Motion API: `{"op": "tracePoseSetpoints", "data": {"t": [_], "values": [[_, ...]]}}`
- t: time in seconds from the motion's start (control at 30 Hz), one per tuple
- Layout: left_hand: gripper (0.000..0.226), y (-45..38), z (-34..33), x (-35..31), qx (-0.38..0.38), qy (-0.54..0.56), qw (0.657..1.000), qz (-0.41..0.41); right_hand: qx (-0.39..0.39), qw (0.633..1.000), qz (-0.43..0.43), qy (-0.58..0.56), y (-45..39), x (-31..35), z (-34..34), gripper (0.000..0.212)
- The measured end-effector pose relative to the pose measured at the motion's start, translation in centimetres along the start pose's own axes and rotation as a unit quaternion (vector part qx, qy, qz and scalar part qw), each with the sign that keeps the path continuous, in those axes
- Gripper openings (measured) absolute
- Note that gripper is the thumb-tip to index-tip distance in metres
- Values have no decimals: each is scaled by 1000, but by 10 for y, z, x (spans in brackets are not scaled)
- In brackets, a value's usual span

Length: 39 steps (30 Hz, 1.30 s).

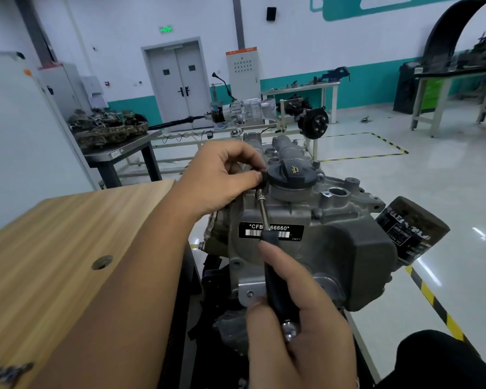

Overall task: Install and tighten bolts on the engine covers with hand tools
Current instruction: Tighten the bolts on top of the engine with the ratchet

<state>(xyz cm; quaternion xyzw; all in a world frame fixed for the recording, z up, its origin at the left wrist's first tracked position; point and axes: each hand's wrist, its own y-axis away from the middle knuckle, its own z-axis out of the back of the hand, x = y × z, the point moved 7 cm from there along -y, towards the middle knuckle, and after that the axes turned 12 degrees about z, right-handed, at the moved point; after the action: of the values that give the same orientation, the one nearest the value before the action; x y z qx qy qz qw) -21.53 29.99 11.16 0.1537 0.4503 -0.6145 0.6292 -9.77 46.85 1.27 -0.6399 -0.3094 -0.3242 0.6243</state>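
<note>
Head view: the right hand [300, 313] grips the black handle of a ratchet wrench [275, 273], while the left hand [222, 175] pinches the wrench's head against the engine cover [306, 220], just beside the black oil filler cap [291, 174]. A wooden desk [68, 234] stands at left.

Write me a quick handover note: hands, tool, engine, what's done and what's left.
Left hand: pinches the tool head beside the oil filler cap.
Right hand: grips the ratchet handle; its shaft slants up across the engine cover.
Done: tool seated at the fastener; the bolt itself is hidden by fingers.
Left: tighten here; how many other bolts remain cannot be told.
</note>
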Motion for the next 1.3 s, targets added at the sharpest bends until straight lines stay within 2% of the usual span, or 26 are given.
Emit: {"op": "tracePoseSetpoints", "data": {"t": [0.13,0.23,0.3,0.47,0.57,0.7,0.9,1.03,1.17,1.3], "values": [[23,-3,1,0,16,-70,997,-15,7,1000,24,13,1,6,-3,63],[23,-4,-2,-1,26,-161,987,-12,26,991,90,93,-10,15,4,57],[24,-2,-4,-2,40,-158,987,-10,55,978,122,162,-25,18,9,50],[18,-4,-6,-1,40,-149,988,9,148,959,155,185,-57,25,7,44],[18,-7,-7,0,34,-165,986,8,99,962,173,188,-50,29,19,40],[17,-12,-10,-4,42,-223,974,-12,40,980,147,131,-27,14,37,48],[23,-15,-10,-9,47,-255,966,-11,22,979,145,141,-14,17,42,43],[23,-13,-8,-2,59,-200,978,16,35,982,133,132,-16,15,37,42],[25,-11,-8,-1,58,-177,982,37,40,976,158,142,-23,23,28,37],[27,-8,-6,1,58,-150,986,53,62,976,149,143,-23,19,24,42]]}}
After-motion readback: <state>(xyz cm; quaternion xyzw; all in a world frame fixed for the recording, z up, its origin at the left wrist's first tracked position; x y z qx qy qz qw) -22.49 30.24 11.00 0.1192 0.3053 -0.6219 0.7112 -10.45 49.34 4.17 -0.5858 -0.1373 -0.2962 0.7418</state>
